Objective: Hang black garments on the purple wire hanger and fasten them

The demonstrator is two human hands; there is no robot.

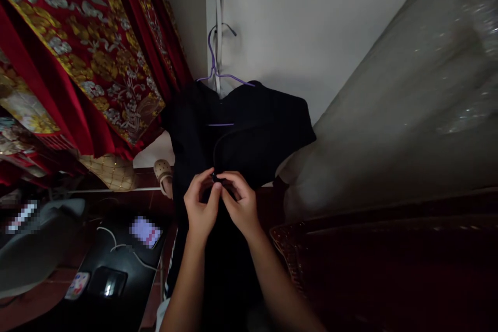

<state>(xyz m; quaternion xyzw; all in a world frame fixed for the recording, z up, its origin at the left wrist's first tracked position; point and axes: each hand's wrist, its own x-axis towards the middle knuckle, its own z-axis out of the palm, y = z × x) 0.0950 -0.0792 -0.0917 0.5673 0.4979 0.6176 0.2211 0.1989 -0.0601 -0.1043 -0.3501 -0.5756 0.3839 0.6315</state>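
Observation:
A dark short-sleeved garment (pixel 264 119) hangs in front of me on a purple hanger (pixel 212 57), whose lower bar shows through the open neck. My left hand (pixel 200 205) and my right hand (pixel 241 205) meet at the garment's front, thumbs and fingertips pinched close together. Between them is a small dark bit with a faint glint, at the garment's front edge; whether it is a button or a zip part I cannot tell. Below the hands the cloth merges into shadow.
Red embroidered curtains (pixel 116 57) hang at the left. A black table (pixel 132 280) holds a lit phone (pixel 146 232), a white cable and a dark, shiny flat object (pixel 108 281). A tan clog (pixel 162 170) is behind. Carved dark wood (pixel 369 264) and plastic-like sheeting (pixel 392 114) fill the right.

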